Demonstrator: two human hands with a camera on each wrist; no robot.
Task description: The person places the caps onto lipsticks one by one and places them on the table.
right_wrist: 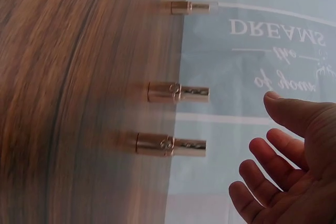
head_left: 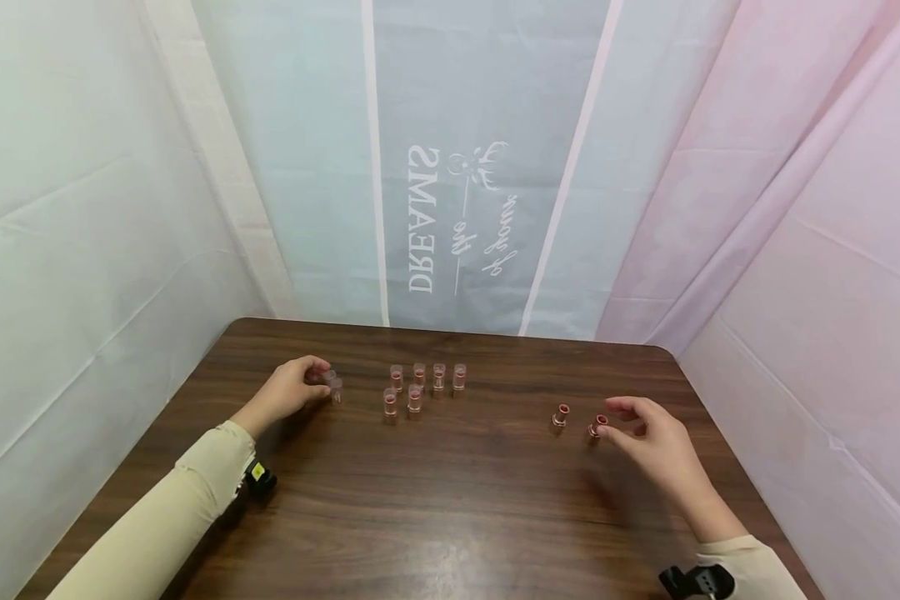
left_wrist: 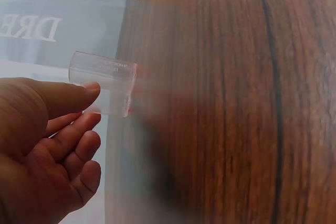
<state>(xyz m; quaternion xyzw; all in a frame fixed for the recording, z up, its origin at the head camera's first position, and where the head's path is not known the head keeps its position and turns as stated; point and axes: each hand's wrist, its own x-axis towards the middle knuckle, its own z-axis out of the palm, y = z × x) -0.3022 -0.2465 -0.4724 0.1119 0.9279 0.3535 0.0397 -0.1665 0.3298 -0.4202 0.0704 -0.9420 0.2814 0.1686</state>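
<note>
At the table's left, my left hand has its thumb and fingers on a clear plastic cap, which stands upright; the thumb tip overlaps its side in the left wrist view. Two clear caps show close together by these fingertips in the head view. My right hand is at the right, thumb and fingers spread around the space beside an uncapped rose-gold lipstick tube. A gap separates the fingers from that tube in the right wrist view. A second uncapped lipstick tube stands to its left.
Several lipstick tubes under clear caps stand upright in two loose rows mid-table. The dark wood table has its far edge against a hanging printed cloth. Pale cloth walls rise on both sides.
</note>
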